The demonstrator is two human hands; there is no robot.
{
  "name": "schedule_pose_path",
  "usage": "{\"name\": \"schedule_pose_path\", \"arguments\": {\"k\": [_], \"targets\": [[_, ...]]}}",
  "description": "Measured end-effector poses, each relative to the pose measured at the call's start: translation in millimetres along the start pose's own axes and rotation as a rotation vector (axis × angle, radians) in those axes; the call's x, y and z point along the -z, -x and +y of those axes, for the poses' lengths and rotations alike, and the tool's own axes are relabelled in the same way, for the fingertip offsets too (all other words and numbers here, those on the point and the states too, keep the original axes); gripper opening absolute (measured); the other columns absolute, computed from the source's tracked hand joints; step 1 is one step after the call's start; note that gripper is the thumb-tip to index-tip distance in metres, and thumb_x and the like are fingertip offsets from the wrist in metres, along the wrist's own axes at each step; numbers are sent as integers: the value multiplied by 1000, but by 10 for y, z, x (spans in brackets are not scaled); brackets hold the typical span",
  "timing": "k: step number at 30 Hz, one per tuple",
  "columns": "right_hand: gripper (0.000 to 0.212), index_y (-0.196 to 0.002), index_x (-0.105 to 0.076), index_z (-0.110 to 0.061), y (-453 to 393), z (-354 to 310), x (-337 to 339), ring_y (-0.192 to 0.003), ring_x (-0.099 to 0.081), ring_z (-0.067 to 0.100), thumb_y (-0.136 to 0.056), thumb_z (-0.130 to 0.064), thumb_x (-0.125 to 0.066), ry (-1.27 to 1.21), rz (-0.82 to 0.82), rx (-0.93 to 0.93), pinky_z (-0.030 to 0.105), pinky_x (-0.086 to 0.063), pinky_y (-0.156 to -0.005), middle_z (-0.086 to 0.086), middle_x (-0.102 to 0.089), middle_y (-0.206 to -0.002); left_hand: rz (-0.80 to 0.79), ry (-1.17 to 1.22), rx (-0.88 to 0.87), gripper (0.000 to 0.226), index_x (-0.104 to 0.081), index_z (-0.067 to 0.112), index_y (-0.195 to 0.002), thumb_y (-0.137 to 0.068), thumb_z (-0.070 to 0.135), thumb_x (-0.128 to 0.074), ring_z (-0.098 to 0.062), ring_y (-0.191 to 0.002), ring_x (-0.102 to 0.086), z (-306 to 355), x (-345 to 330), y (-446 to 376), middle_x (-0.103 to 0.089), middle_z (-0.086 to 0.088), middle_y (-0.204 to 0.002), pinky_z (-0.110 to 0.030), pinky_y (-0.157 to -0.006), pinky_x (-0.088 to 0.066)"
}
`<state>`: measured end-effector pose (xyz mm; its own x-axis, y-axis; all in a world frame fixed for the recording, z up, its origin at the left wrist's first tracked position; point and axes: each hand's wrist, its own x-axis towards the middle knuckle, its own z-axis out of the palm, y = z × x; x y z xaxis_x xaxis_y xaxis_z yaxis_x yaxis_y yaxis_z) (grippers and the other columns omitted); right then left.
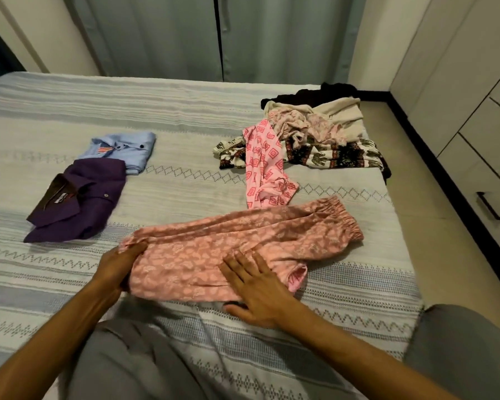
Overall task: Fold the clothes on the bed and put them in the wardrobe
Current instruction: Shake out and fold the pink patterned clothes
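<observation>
— Why are both hands down on the pink patterned trousers [237, 249] like that?

— To keep the cloth flat, I'd say. The right hand [259, 290] lies on the near edge with its fingers straight and spread, pressing and gripping nothing. The left hand [119, 265] has the leg-end hem, fingers curled round the fabric, probably to pull it taut or carry it over for a fold.

— Where do the trousers sit?

— On the striped bedspread [185, 111], just in front of the person's knees and nearer to them than anything else on it.

— Which way do they run?

— Long axis crosswise to the person, tilting a little away on the right. The gathered elastic waistband [344, 217] points right and slightly far; the leg ends point left. The legs look already laid one over the other, so I judge a fold across the length comes next.

— And the rest?

— Left of the trousers and farther off, a folded purple shirt [78, 200] touches a folded light blue shirt [124, 150]: a finished stack, apart from the work. Beyond the waistband lies the unfolded heap [315, 134], with a pink geometric-print garment [264, 166] trailing from it towards the trousers. Nothing looks shelved yet; the cabinet with drawers [479, 134] stands right of the heap.
</observation>
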<state>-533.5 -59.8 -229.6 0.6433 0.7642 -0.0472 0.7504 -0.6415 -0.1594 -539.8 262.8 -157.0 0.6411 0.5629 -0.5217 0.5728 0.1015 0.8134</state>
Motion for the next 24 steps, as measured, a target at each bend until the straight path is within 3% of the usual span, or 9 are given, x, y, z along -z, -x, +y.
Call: {"name": "schedule_pose_path", "arguments": {"k": [4,7,11,13,15,18,20,22,24], "targets": [[79,-166,-4,-21,-62,-231,33,-160,1,22,-105,-68,-17,-88,31,-29,50,1,-129,4,-7,-173,75,-84,2,59,-61,3,-133,-87,33,-82,-35,-96,-66,12,230,30,-69,-17,-113,-44,-73,-56],[70,-166,-10,-26,-226,-272,116,-159,-9,16,-108,-63,-19,-280,118,-140,44,-5,-130,-1,-15,-172,-86,-90,75,47,-66,1,-121,-87,28,-83,-33,-89,-72,138,226,68,-75,-17,-99,-40,-70,-59],[65,-160,-31,-31,-393,-184,246,-147,-40,19,-106,-66,-24,-807,111,-338,52,-31,-123,0,-37,-165,-375,-10,-14,30,-77,5,-115,-93,25,-73,-28,-101,-74,493,31,237,-74,-19,-120,-40,-84,-61],[68,-153,-45,-29,-426,-107,416,-135,-56,20,-102,-71,-31,-1237,168,-459,52,-42,-116,2,-53,-153,-415,-10,-93,16,-81,5,-94,-95,17,-70,-16,-75,-72,699,-229,426,-78,-12,-93,-28,-61,-59],[75,-140,-60,-20,-410,32,711,-118,-69,28,-98,-74,-29,-1592,181,-572,50,-52,-106,9,-69,-133,-449,-57,-197,11,-75,5,-99,-96,15,-70,-11,-61,-68,850,-624,668,-75,-4,-76,-23,-52,-56],[76,-114,-73,-15,-279,288,1107,-100,-73,36,-102,-72,-25,-1828,311,-687,56,-56,-98,14,-78,-106,-558,-123,-378,16,-70,9,-104,-96,22,-74,-16,-71,-74,936,-1296,922,-77,-2,-77,-25,-57,-57],[75,-111,-73,-9,-99,636,1253,-80,-74,30,-102,-71,-30,-1919,394,-720,49,-63,-77,15,-78,-91,-637,-160,-446,19,-70,10,-106,-97,28,-71,-24,-84,-76,920,-1815,1041,-78,-8,-93,-32,-70,-63],[84,-129,-66,1,77,1012,1373,-94,-73,35,-97,-73,-43,-1994,414,-676,50,-61,-90,26,-72,-113,-757,-154,-410,26,-68,7,-109,-103,32,-64,-23,-83,-74,868,-2298,1138,-74,-12,-99,-32,-74,-61],[76,-129,-67,2,222,1363,1363,-98,-71,38,-97,-65,-51,-2006,381,-699,47,-59,-96,26,-71,-114,-852,-139,-311,33,-67,8,-111,-107,38,-54,-23,-87,-73,813,-2684,1178,-73,-11,-103,-32,-82,-60]]}}
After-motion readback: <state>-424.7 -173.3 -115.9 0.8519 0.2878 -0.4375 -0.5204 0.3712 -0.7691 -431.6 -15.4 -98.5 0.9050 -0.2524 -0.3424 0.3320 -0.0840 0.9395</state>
